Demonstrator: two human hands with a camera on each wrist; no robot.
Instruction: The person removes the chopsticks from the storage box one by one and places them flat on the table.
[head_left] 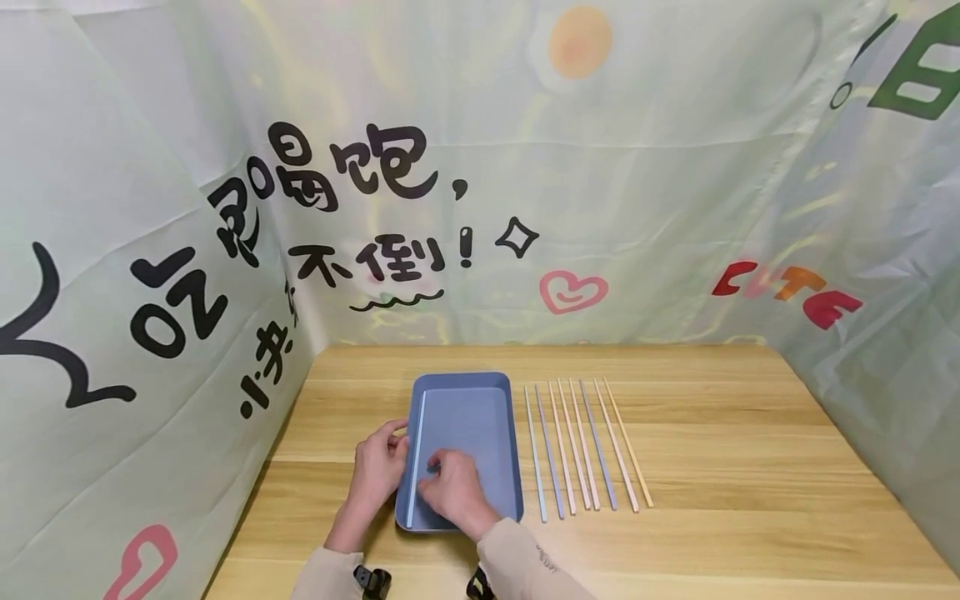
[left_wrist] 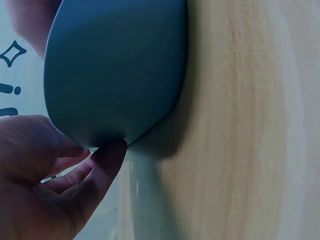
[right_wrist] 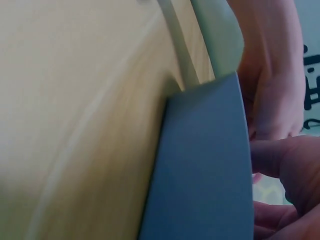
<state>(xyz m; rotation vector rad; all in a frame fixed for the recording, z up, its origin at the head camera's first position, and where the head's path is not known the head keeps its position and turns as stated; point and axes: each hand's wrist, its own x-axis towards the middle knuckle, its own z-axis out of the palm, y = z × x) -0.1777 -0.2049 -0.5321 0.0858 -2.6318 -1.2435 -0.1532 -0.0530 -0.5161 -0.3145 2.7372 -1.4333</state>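
Observation:
A blue rectangular tray (head_left: 480, 450) lies on the wooden table, with one light blue chopstick (head_left: 422, 425) lengthwise along its left inner side. At the tray's left rim, my left hand (head_left: 377, 467) holds the edge; in the left wrist view a fingertip (left_wrist: 117, 147) presses on the outer wall near a corner. My right hand (head_left: 455, 489) is over the tray, just right of the chopstick, its thumb and fingers bent and apart with nothing seen between them. From the right wrist, the tray wall (right_wrist: 205, 160) hides part of that hand.
Right of the tray, several chopsticks lie side by side on the table (head_left: 750, 450): a light blue one (head_left: 536, 454), purple ones, pink ones and a yellow one (head_left: 628, 442) at the far right. Printed cloth (head_left: 645, 200) hangs behind the table and along both sides.

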